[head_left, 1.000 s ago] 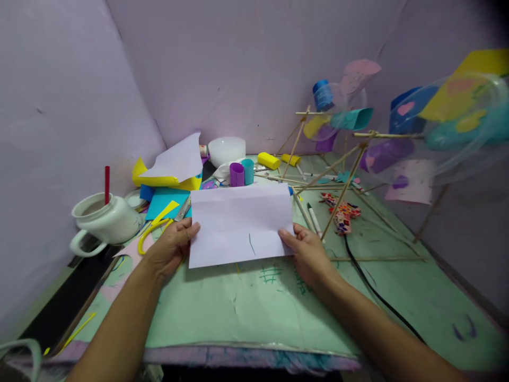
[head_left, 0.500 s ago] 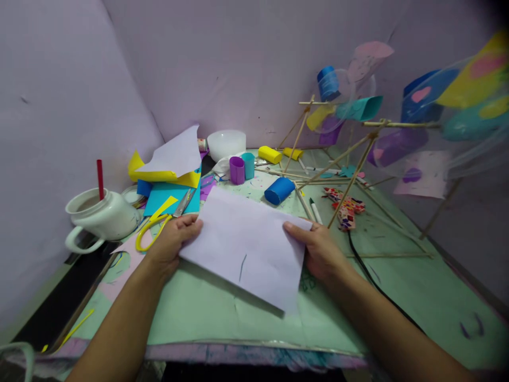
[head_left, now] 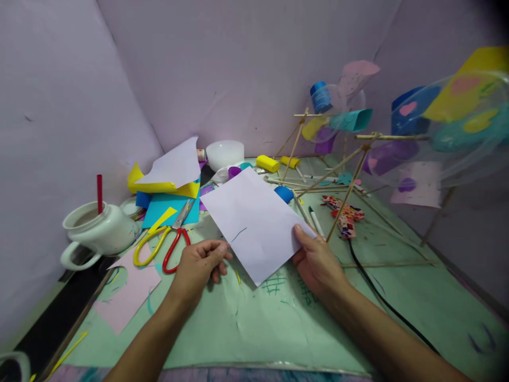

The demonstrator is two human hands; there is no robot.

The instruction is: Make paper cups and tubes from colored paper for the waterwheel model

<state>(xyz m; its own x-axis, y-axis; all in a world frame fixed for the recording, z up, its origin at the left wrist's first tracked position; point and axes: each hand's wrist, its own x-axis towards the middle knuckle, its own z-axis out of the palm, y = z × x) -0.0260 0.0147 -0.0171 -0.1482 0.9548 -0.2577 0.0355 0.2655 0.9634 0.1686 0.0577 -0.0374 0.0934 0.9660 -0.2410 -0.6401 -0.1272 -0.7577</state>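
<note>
A pale sheet of paper [head_left: 258,217] with a short dark pencil-like line near its left edge is tilted above the table. My right hand [head_left: 314,260] pinches its right corner, thumb on top and fingers beneath. Just off the lower-left edge of the sheet is my left hand [head_left: 204,262], its fingers loosely bent and nothing visible in them. Scissors [head_left: 175,233] with one yellow and one red handle lie left of that hand, on coloured paper. A pink paper scrap [head_left: 131,292] with a curved cut-out lies nearer the front left.
At left stands a white mug [head_left: 99,231] with a red stick. Paper sheets [head_left: 170,170] are piled behind the scissors, beside a white bowl [head_left: 225,155]. Stick frames [head_left: 350,185] carry wheels with paper cups at right. A marker [head_left: 316,220] and black cable [head_left: 382,297] lie nearby.
My left hand has come off the paper and sits lower and to the right. The sheet has turned clockwise in my right hand, uncovering the scissors' red handle. The view has shifted slightly.
</note>
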